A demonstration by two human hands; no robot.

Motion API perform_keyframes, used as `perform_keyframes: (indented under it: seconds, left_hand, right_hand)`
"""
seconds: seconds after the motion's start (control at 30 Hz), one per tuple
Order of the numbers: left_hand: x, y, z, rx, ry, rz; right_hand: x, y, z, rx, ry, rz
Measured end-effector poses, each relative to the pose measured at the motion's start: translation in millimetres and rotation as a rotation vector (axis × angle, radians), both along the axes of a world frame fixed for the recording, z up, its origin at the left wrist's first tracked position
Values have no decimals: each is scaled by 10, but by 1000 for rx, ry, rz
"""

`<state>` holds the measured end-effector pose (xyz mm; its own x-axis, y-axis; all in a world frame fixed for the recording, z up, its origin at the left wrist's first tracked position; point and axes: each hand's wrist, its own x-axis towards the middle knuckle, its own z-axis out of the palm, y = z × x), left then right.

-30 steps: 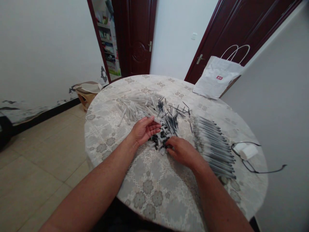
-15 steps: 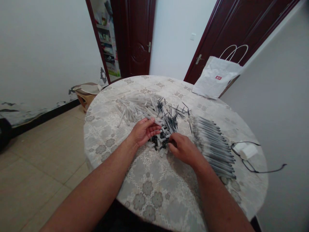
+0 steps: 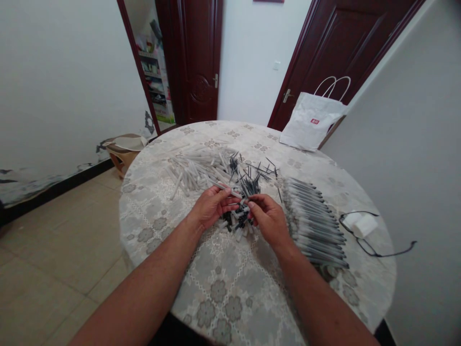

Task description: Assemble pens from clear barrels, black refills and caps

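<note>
Pinched in my left hand (image 3: 213, 205) is a whitish pen barrel (image 3: 235, 194), its end pointing right. My right hand (image 3: 267, 217) is closed at that end, thumb against fingertips; whatever small piece it grips is too small to make out. Under both hands lies a heap of short black and white pen parts (image 3: 240, 222). Just beyond stands a bunch of thin dark refills (image 3: 249, 184). Farther left, whitish barrels (image 3: 190, 172) lie in a loose pile. Right of my right hand, assembled-looking pens (image 3: 317, 223) are laid side by side in a long row.
A patterned cloth covers the round table (image 3: 223, 283). Black-framed glasses (image 3: 376, 253) and a white roll or wad (image 3: 363, 226) lie at the right. A white paper bag (image 3: 311, 120) stands at the back right. Left of the table is a stool (image 3: 124, 149).
My right hand has risen from the heap of small parts and come to the end of the barrel in my left hand. The camera view has shifted slightly.
</note>
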<state>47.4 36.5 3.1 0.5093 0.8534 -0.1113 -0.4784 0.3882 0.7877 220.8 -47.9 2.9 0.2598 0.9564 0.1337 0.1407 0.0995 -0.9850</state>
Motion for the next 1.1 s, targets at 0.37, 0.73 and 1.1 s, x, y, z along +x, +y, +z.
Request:
perform_keyframes:
  seconds: [0.37,0.73,1.1]
  left_hand:
    - [13,-11,-7,17,4,-10]
    - [47,-37,-20,54,25,-38]
    - [58,-65,9,88,89,-28]
  right_hand:
    - [-73,0,-62,61,-65,-90]
    - [-69,29,-112,61,-55,-85]
    - [-53,1,-153,151,-278,-135]
